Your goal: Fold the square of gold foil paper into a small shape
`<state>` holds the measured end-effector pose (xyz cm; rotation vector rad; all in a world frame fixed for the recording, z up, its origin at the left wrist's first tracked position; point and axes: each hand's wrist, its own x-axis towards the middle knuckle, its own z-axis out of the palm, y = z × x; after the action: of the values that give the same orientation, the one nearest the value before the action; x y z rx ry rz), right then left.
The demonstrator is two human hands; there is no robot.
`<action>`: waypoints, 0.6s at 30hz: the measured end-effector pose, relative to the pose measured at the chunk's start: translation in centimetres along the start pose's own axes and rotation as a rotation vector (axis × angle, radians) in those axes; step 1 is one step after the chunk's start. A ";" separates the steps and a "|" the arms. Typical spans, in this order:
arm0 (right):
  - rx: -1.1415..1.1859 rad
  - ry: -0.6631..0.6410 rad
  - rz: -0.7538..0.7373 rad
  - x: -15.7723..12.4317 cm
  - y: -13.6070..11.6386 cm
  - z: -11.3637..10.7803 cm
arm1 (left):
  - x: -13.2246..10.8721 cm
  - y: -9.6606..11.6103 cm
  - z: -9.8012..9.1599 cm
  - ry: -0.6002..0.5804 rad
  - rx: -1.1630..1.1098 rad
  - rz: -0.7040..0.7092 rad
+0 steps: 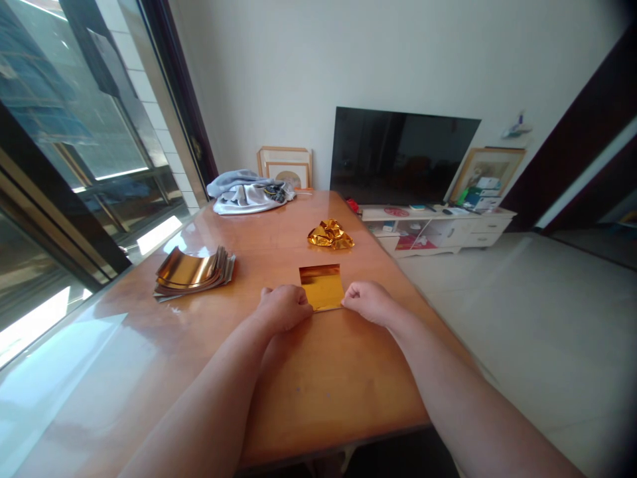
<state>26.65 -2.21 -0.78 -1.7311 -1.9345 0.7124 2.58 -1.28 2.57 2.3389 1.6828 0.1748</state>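
Observation:
A sheet of shiny gold foil paper lies near the middle of the wooden table. My left hand pinches its near left corner, and my right hand pinches the near right corner. Both hands are closed, with the fingertips at the sheet's near edge. Beyond the sheet sits a crumpled heap of gold foil. To the left, a curled stack of gold foil sheets rests on the tabletop, apart from my hands.
A bundle of grey cloth lies at the table's far end, before framed pictures. A television stands on a low white cabinet beyond the table's right edge. A glass door is on the left.

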 end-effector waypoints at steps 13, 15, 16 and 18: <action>0.008 -0.012 -0.011 0.2 0.2 0.1 | -0.3 0.0 0.8 0.111 -0.034 0.357; 0.002 -0.008 -0.011 0.1 0.2 0.1 | -0.4 0.1 0.8 0.095 -0.018 0.397; -0.002 -0.005 -0.011 0.1 0.1 0.1 | -0.4 0.1 0.7 0.084 -0.008 0.413; -0.011 0.002 -0.011 0.0 0.1 0.1 | -0.5 0.2 0.5 0.063 0.017 0.435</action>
<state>26.63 -2.17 -0.95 -1.7252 -1.9493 0.6973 2.76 -1.85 2.17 2.7068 1.1776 0.3167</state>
